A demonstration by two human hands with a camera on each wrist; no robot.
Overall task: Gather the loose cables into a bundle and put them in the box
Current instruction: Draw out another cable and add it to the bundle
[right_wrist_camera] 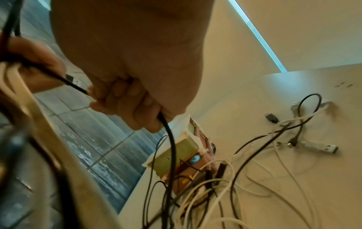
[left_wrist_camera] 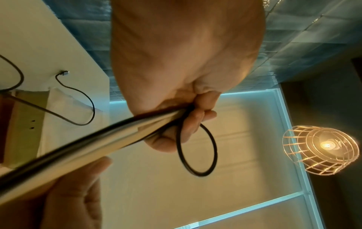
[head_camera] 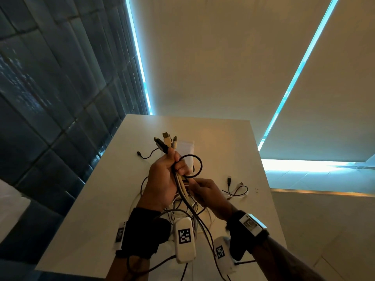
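My left hand (head_camera: pixel 175 163) is raised above the white table (head_camera: pixel 97 199) and grips a bundle of black and cream cables (head_camera: pixel 180 185). Their USB plugs (head_camera: pixel 166 140) stick up out of the fist. A black cable loop (head_camera: pixel 199 163) curls over its fingers (left_wrist_camera: pixel 192 124). Just below, my right hand (head_camera: pixel 197 184) pinches a thin black cable (right_wrist_camera: pixel 170 147) that runs from the bundle down to a tangle of cables (right_wrist_camera: pixel 205 193) on the table. The box (right_wrist_camera: pixel 186 155) stands behind the hands, mostly hidden in the head view.
A black and a white cable (head_camera: pixel 237 189) lie loose on the table to the right. Another black cable (head_camera: pixel 146 155) lies at the left by the box. The table's left edge borders a dark tiled wall (head_camera: pixel 50 88). A wire-cage lamp (left_wrist_camera: pixel 321 148) hangs overhead.
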